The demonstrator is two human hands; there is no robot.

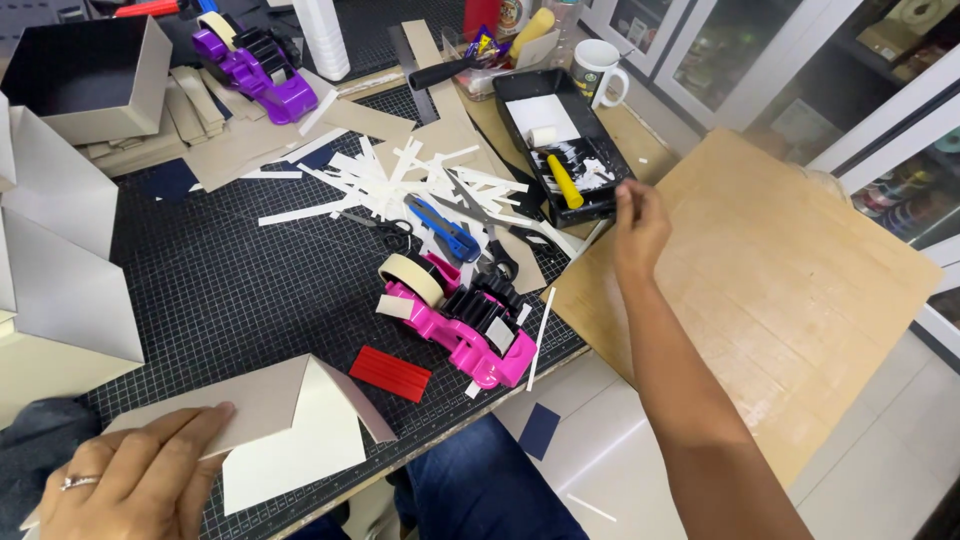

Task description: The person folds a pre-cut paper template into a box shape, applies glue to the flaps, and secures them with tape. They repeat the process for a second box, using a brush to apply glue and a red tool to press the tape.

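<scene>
Nearest: left hand [135, 480] flat, fingers spread open, pressing folded grey card [275, 415] on bench [220, 290] (ring on one finger). Beyond: pink tape dispenser [460, 315]. Farther: right hand [638, 225], fingers loosely curled, gripping nothing, beside black paint tray [610, 160].

A grey open box [95, 80] with a dark inside stands at the table's far left corner.

Bare forearms, ring [78, 482] on left grip [135, 480], blue jeans [480, 490]
</scene>
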